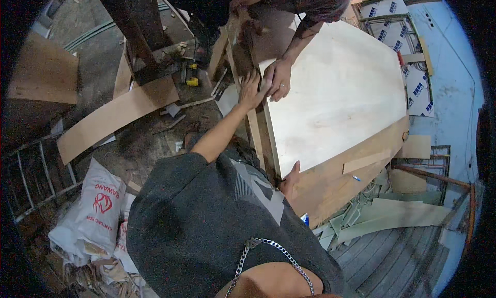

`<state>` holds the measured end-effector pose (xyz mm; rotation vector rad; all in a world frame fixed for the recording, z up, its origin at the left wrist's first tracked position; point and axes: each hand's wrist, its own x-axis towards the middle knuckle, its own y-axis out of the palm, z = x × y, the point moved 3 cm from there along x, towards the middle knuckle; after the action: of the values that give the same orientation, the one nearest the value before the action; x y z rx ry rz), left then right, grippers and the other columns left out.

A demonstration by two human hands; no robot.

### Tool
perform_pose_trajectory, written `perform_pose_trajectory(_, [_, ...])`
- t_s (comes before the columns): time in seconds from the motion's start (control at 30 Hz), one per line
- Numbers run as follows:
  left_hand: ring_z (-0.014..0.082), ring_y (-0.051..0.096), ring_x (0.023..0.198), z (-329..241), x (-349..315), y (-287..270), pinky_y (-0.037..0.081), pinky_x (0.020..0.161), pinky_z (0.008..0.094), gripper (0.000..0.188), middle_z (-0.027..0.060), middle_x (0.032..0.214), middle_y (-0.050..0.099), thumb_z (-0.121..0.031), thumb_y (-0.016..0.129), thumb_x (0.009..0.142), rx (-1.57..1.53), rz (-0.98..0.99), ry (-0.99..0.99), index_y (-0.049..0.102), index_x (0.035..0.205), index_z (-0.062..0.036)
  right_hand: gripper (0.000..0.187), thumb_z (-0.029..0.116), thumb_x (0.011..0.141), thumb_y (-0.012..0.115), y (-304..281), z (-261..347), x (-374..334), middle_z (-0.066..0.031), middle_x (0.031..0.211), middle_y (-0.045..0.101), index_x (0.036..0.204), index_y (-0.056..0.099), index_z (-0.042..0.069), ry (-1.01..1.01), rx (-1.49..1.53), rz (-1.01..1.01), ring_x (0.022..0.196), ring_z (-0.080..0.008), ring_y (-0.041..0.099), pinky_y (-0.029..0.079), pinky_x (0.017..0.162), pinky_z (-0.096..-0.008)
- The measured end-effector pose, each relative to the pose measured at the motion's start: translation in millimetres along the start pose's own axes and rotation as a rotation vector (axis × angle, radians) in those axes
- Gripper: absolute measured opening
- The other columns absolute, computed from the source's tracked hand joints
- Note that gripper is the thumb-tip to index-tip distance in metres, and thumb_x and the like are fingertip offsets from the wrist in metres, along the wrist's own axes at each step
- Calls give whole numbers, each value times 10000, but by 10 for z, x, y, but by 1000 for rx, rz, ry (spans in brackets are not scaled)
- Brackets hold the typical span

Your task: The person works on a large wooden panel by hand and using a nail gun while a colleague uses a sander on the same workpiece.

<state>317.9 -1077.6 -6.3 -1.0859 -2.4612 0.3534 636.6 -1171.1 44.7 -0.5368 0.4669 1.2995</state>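
Observation:
A large pale board (336, 96) lies flat on a brown wooden work surface (330, 192). Along the board's left edge, my left hand (250, 94) grips the rim, thumb toward the top and fingers bent over the side. Another person's hand (279, 80) presses on the same edge, right against mine and partly covering my thumb. Lower down, my right hand (291, 183) is at the board's near corner, its thumb upright beside the edge; the other fingers are mostly hidden below.
On the floor at left are a yellow-and-black power tool (191, 74), a long curved plywood strip (119, 114) and a white sack (101, 205). Green-grey sheet offcuts (387, 218) lie at right. A blue wall (444, 50) bounds the far right; a metal ladder (41, 169) lies left.

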Motion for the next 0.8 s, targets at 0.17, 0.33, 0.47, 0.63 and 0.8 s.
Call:
perform_pose_trajectory(0.17, [402,206,1324,-80,-142,-31,128,1098,460,887,277,1399,268,-625,402,832,107,144,-32,286,1337,95,747,534,864,457,-114,-105,256,-145,1380,335,1377,280,20,-41,41,12,1214,-314,382,289,1025,-450])
perform_pose_trajectory(0.33, [351,338,1272,-82,-818,-109,270,1056,430,734,234,1341,385,-552,485,842,-101,152,213,417,1284,30,715,539,870,449,261,297,-327,-145,1365,360,1340,342,11,36,5,-56,1200,-299,395,366,960,-493])
perform_pose_trajectory(0.47, [302,525,1077,-351,-1251,-290,441,887,413,434,181,1125,558,-371,574,827,-325,382,128,583,1047,3,640,495,906,411,64,143,-1,-148,1277,462,1318,360,8,50,150,177,1128,-311,475,412,926,-459])
perform_pose_trajectory(0.63, [308,602,805,-719,-1745,-47,500,699,389,237,136,872,603,-269,601,763,-95,571,772,603,842,-45,577,447,933,384,-117,61,144,-136,1269,477,1319,359,18,-77,109,263,1119,-291,492,412,930,-400])
perform_pose_trajectory(0.8, [304,634,702,-849,-2057,441,518,607,403,282,129,771,630,-320,586,751,279,1112,723,631,769,-42,529,430,941,368,-120,108,65,-93,1263,486,1312,378,54,-53,119,293,1106,-260,501,422,904,-397])
